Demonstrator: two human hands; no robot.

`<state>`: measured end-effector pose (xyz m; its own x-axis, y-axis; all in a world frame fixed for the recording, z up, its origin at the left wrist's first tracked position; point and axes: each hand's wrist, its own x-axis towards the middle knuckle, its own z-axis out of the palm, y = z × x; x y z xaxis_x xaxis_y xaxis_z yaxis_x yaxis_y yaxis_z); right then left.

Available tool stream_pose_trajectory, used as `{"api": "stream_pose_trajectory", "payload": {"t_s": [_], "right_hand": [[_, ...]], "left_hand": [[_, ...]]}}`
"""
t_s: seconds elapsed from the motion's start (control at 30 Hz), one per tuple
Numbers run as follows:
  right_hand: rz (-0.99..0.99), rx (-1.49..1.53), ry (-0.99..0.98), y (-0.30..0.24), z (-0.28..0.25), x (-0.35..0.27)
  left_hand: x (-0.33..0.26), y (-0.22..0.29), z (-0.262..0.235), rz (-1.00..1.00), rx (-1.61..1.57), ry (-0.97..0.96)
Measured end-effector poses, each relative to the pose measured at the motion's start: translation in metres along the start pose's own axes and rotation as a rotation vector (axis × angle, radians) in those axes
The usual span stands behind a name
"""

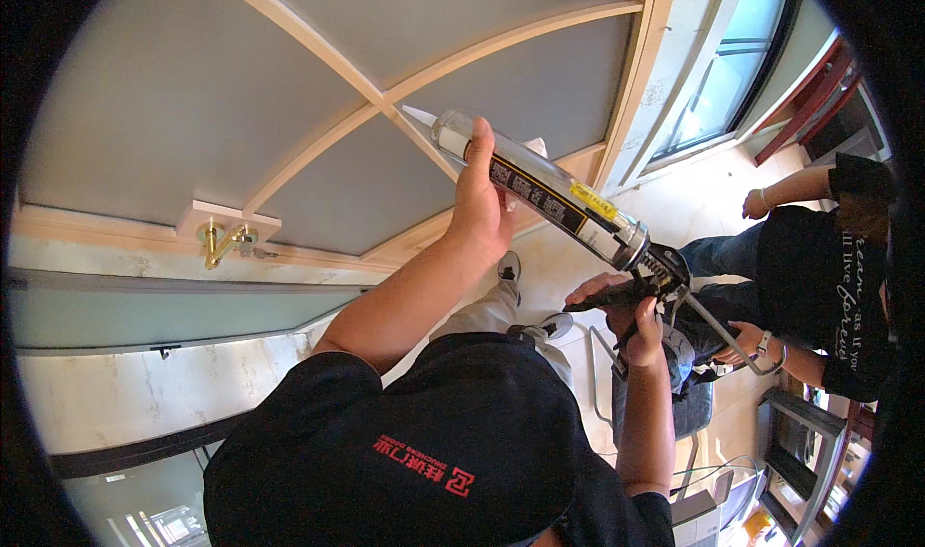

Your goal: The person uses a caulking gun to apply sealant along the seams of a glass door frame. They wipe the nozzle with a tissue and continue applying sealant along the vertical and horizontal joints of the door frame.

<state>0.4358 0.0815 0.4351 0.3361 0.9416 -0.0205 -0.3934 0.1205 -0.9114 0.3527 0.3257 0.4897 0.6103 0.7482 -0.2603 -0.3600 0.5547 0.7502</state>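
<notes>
A caulking gun (647, 258) with a clear barrel is held up across the middle of the view. Its white, tapered nozzle (417, 115) points to the upper left, close in front of the panelled door (318, 157). My left hand (482, 195) is closed around the front part of the barrel, thumb on top. A dark-labelled sealant cartridge (540, 195) shows through the clear wall. My right hand (644, 330) grips the black handle and trigger at the rear. The bent metal plunger rod (727, 340) sticks out behind toward the lower right.
Gold-coloured door hardware (226, 243) juts out at the left. Another person (805, 267) in a dark shirt is close by on the right. Between us stands a dark-seated chair (674, 417) with metal legs. A window (727, 75) lies at the upper right.
</notes>
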Motion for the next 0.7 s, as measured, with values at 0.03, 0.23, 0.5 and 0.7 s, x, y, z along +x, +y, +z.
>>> {"api": "stream_pose_trajectory", "payload": {"t_s": [0.03,0.23,0.5,0.7], "right_hand": [[0.005,-0.001,-0.006,-0.001,-0.002,0.004],[0.005,-0.018,-0.047,-0.009,-0.014,0.022],[-0.047,0.005,-0.095,-0.010,-0.030,0.037],[-0.052,-0.082,-0.085,-0.013,-0.038,0.038]], "left_hand": [[0.002,0.002,-0.001,-0.020,0.033,0.010],[0.010,0.004,0.003,0.045,0.032,-0.006],[0.019,0.006,0.007,0.065,0.018,0.042],[0.021,0.003,0.006,0.072,0.041,0.038]]}}
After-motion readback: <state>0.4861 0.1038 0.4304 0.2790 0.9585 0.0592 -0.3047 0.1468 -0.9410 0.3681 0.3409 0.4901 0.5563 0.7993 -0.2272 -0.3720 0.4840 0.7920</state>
